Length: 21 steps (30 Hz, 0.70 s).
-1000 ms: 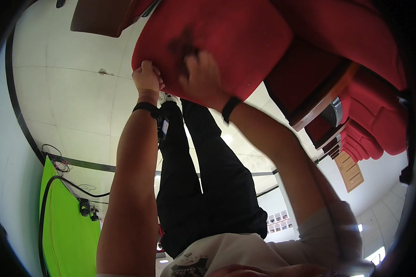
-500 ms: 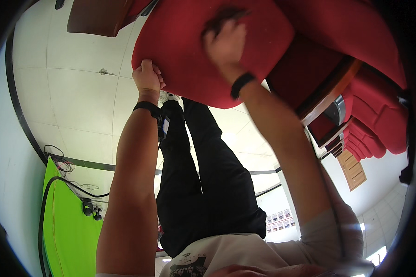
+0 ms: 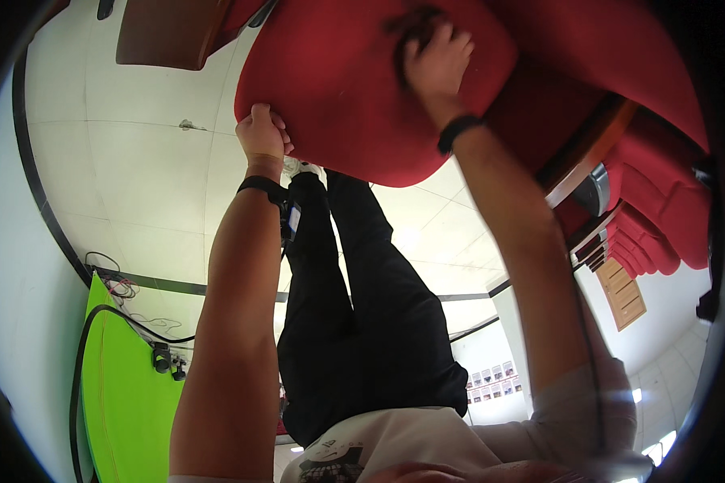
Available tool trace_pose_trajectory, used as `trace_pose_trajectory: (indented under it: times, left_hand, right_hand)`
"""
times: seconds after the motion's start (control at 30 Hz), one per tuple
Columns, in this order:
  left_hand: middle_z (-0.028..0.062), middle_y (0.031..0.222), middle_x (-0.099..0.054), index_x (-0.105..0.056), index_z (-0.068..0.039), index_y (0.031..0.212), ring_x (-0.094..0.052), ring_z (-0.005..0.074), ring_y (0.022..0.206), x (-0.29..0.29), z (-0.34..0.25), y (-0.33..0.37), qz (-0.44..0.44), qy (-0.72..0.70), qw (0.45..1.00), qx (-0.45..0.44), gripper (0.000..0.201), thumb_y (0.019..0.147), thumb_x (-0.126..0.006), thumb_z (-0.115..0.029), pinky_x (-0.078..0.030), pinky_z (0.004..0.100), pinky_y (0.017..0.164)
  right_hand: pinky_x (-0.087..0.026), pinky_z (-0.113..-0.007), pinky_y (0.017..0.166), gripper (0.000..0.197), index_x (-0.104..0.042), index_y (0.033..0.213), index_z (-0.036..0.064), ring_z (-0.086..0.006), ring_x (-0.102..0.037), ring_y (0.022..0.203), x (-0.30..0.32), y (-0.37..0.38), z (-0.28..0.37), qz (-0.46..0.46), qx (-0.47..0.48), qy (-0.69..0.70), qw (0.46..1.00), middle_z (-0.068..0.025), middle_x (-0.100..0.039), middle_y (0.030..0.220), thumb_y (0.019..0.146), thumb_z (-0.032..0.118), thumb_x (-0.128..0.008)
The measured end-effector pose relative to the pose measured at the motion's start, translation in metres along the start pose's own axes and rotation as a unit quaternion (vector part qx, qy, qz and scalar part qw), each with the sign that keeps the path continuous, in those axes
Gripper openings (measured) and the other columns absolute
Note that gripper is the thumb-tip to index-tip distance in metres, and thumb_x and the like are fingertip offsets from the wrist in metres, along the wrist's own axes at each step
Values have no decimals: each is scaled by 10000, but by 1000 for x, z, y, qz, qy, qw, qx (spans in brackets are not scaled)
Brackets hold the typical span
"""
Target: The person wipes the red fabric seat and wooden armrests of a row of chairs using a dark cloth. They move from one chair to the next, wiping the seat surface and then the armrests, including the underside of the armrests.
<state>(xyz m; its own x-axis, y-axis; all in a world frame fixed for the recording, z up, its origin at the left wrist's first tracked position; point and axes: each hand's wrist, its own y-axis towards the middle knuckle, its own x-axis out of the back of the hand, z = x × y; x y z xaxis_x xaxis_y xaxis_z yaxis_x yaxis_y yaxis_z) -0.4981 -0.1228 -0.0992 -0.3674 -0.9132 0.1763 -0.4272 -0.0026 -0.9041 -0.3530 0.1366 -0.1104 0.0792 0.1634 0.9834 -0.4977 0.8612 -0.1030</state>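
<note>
A folding chair's red padded seat (image 3: 338, 105) fills the upper middle of the head view. At its left front edge, my left hand (image 3: 262, 133) is closed, its fingers curled against the rim of the seat. My right hand (image 3: 441, 68) is over the right part of the seat, its fingers bent round a dark, brush-like thing (image 3: 411, 32). That thing lies against the red fabric; motion smears it, and the hand covers part of it, so its exact kind is unclear.
Right of the seat are a wooden armrest (image 3: 584, 153) and a row of red chairs (image 3: 660, 185). A brown panel (image 3: 165, 32) stands at the upper left. Lower left are a green screen (image 3: 125, 378), a black bent tube and loose cables (image 3: 117, 282).
My right hand has slid to the right across the seat with the dark brush-like thing. My left hand keeps its place on the seat's edge; the whole view has shifted slightly.
</note>
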Motion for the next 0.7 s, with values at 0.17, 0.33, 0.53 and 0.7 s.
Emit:
trace_pose_trajectory:
  times: [0.17,0.33,0.53,0.7]
  left_hand:
    - [55,566,-540,-534,-80,629,-495,178,429,0,1,1,-15,12,1000,6,447,997,-541,-334,-405,336,379]
    - [58,571,-540,-533,-73,634,-492,183,429,0,-2,1,-1,12,1000,5,451,998,-545,-338,-404,347,381]
    - [55,572,-538,-533,-76,637,-490,186,429,1,1,3,5,6,1000,-4,447,991,-557,-349,-401,350,384]
    - [49,571,-536,-529,-84,636,-492,182,437,1,3,3,2,0,1000,-5,443,983,-564,-357,-397,344,388]
  right_hand:
    - [-487,-580,1085,458,-550,1374,18,-487,-533,1270,-24,17,35,17,-128,37,991,-277,-549,1345,977,179,-714]
    - [-474,-564,1035,423,-681,1257,152,-451,-544,1190,7,-116,86,147,154,124,969,-204,-561,1273,858,262,-767]
    - [-517,-576,944,412,-668,1233,98,-452,-612,1101,5,-28,33,135,223,-4,965,-243,-618,1192,863,262,-749]
    - [-460,-579,1138,556,-502,1475,17,-499,-516,1310,-22,84,1,-22,-71,99,992,-290,-538,1409,980,171,-704]
